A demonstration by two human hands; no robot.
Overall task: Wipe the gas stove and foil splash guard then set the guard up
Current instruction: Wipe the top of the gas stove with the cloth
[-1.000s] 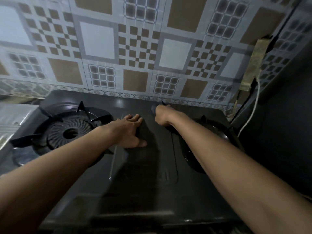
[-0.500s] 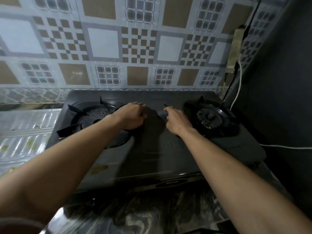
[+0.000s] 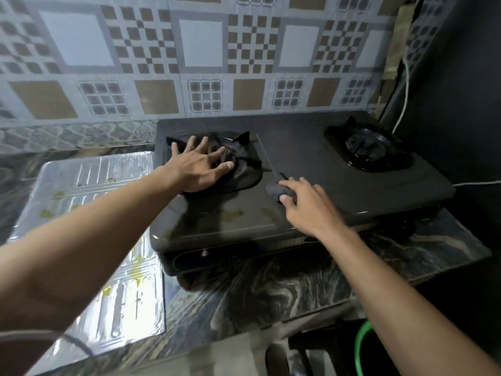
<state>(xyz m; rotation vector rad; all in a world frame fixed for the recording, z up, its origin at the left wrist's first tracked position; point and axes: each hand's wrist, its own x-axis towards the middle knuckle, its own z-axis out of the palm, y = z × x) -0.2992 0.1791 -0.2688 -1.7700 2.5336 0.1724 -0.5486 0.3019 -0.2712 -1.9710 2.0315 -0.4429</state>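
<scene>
The black two-burner gas stove (image 3: 306, 158) stands on a dark marbled counter against the tiled wall. My left hand (image 3: 199, 165) lies flat with fingers spread over the left burner (image 3: 244, 158), partly covering it. My right hand (image 3: 306, 204) presses a small dark cloth (image 3: 276, 189) onto the stove's middle panel. Yellowish stains (image 3: 233, 214) show on the stove top near its front edge. The foil splash guard (image 3: 89, 213) lies flat on the counter left of the stove, spotted with yellow grease.
The right burner (image 3: 367, 147) is uncovered. A white cable (image 3: 404, 93) runs down the dark right wall behind the stove. A green hose (image 3: 360, 346) curves below the counter's front edge. The marbled counter (image 3: 271, 291) extends in front of the stove.
My view has pulled back and shifted left, revealing the foil guard. My left hand moved from the middle panel onto the left burner; my right hand dragged the cloth toward the stove's front.
</scene>
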